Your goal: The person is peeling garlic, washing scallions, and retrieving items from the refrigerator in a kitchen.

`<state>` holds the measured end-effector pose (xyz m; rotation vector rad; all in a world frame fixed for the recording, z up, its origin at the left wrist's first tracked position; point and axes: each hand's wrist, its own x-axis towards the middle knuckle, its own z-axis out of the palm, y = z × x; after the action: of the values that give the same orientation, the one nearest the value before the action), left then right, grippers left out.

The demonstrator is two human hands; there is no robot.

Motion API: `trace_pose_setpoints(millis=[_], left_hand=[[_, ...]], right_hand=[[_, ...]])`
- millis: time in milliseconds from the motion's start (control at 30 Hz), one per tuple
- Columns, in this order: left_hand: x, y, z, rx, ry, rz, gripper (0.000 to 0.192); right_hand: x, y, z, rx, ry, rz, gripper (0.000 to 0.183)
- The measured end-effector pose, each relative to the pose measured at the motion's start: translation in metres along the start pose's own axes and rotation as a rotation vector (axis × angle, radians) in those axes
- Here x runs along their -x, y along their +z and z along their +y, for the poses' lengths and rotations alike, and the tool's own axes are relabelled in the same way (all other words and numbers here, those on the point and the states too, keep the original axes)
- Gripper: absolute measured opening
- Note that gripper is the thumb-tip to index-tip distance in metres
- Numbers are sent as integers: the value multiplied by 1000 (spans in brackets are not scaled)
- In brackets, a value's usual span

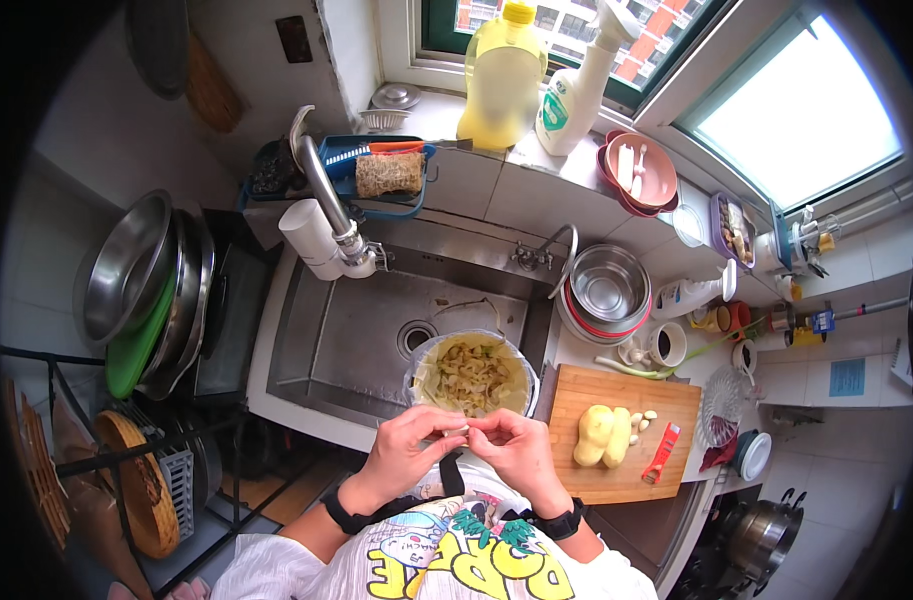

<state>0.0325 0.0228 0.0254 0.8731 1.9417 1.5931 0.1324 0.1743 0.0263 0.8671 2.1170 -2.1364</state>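
My left hand (414,452) and my right hand (518,459) meet at the fingertips, pinching a small pale garlic clove (455,431) between them. Fingers cover much of the clove. Just beyond them, at the sink's front edge, a lined bucket (533,369) holds a heap of peelings (475,375). To the right lies a wooden cutting board (576,390). On it rest peeled potatoes (596,435), several peeled garlic cloves (643,421) and a red peeler (661,453).
The steel sink (359,330) has a faucet (325,187) with a white filter (306,232). Nested steel bowls (610,281) stand right of it, near a green onion (655,371) and a white cup (666,343). Steel basins (130,262) lean at left, above a black rack (149,450).
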Motion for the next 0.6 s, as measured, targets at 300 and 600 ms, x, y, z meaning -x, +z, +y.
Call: trace_pose_setpoints(millis=[300, 600], left_hand=[[5, 2, 2, -10, 79, 8, 19], [-4, 3, -3, 324, -133, 54, 20]], right_hand=[[-5, 3, 11, -343, 44, -39, 16], [-1, -5, -11, -401, 77, -82, 21]])
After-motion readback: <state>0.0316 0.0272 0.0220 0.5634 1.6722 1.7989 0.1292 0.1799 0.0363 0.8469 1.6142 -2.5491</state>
